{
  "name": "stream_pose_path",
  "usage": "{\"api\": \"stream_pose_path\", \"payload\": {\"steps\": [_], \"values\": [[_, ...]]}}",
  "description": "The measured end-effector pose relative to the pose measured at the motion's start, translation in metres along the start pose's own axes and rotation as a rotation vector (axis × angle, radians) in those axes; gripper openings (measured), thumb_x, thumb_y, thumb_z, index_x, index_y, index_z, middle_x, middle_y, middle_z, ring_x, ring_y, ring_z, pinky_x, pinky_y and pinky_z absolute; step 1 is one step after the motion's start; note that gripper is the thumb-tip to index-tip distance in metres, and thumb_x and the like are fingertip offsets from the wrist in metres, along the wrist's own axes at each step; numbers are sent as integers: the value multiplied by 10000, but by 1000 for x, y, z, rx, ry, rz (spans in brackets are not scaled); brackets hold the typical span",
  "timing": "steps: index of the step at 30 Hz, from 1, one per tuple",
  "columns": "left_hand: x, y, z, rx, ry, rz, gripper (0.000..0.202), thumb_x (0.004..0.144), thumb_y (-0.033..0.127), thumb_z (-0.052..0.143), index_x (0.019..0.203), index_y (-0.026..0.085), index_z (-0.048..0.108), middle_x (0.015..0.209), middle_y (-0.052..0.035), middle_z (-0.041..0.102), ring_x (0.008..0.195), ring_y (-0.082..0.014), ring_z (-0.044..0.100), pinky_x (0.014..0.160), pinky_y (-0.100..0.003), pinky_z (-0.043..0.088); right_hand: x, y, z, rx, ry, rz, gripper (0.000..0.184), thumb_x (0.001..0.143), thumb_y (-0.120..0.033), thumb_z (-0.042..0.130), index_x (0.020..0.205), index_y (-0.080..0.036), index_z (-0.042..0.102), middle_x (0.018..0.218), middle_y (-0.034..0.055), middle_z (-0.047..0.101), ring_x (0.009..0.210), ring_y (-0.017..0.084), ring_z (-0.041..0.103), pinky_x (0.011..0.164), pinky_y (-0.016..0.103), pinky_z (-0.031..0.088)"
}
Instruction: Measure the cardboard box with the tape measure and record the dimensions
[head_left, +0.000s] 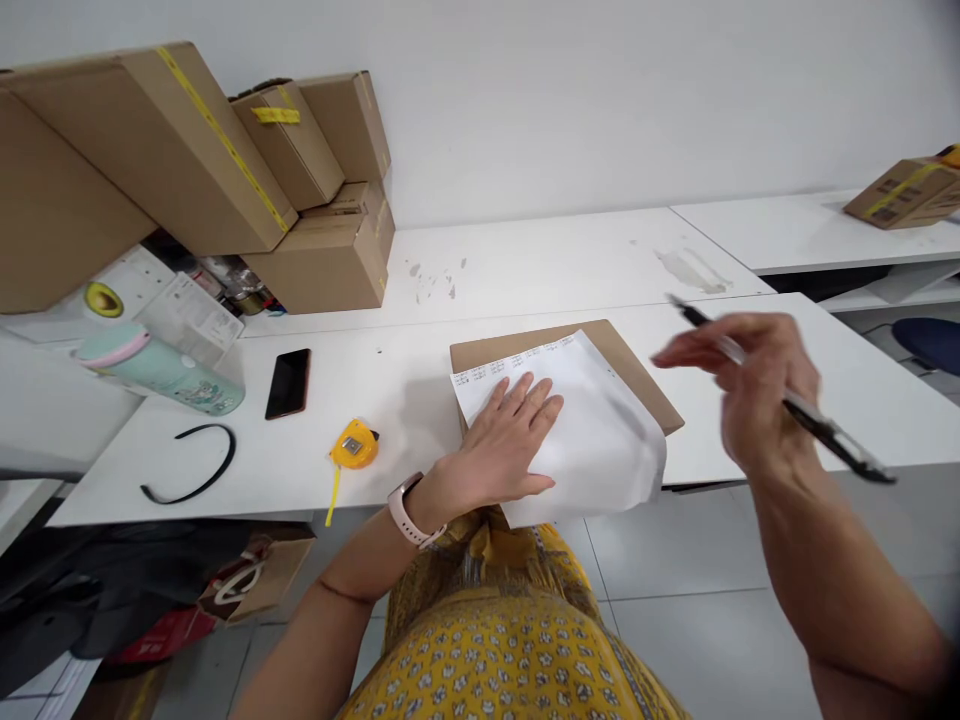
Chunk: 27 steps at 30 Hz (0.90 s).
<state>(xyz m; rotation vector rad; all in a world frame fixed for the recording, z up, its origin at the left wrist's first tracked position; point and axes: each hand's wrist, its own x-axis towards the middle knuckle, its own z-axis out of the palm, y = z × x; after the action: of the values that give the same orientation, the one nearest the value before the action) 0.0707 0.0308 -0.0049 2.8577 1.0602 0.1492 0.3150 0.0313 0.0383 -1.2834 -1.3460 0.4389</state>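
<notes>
My left hand (510, 440) lies flat with its fingers spread on a white sheet of paper (592, 430). Small printed or written marks run along the sheet's far edge, too small to read. Beneath the paper is a flat brown cardboard piece (637, 380), which shows along the far and right sides. The sheet's near edge hangs past the front of the table. To the right, my right hand (769, 390) is raised above the table, apart from the paper. Its fingers are closed around a black and clear pen (832, 440), slightly blurred.
A yellow tape measure (355, 445), a dark phone (289, 383), a black curved band (225, 465) and a mint-green bottle (169, 370) are on the left of the white table (540, 260). Stacked cardboard boxes (322, 260) stand behind them. Another box (904, 190) sits far right.
</notes>
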Motion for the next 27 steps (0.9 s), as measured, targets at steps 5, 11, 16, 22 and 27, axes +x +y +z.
{"api": "stream_pose_path", "payload": {"steps": [5,11,16,22,27], "values": [[7,9,-5,23,4,-38,859,753,450,825,1427,113,414,1620,-255,323,1539,-425,214,1245,-581,171,30,-4,67,435,-500,273,544,849,-685,621,1101,-204,652,1014,100,707,993,231,673,923,422,536],[13,17,2,30,71,-72,1019,722,639,800,1427,37,379,1559,-330,366,1525,-456,226,1242,-575,188,45,19,103,229,-475,369,347,815,-518,723,747,-217,565,734,-19,560,696,127,494,698,303,444],[19,24,3,94,33,-108,1161,703,558,849,1512,-3,233,1588,-396,247,1519,-492,204,1227,-600,194,49,18,94,100,-562,291,273,796,-467,738,880,-229,633,875,4,617,743,139,507,673,299,411],[31,29,-2,14,35,-157,1014,692,565,835,1416,24,374,1560,-377,333,1511,-491,229,1222,-590,233,43,21,95,51,-557,242,234,893,-418,595,796,-244,471,701,-37,456,609,126,399,582,295,365],[30,27,3,-20,66,-150,1118,677,547,857,1478,13,288,1587,-392,257,1521,-497,186,1228,-588,230,41,25,96,150,-563,267,238,866,-441,638,871,-263,480,732,-30,513,634,142,498,602,306,414]]}}
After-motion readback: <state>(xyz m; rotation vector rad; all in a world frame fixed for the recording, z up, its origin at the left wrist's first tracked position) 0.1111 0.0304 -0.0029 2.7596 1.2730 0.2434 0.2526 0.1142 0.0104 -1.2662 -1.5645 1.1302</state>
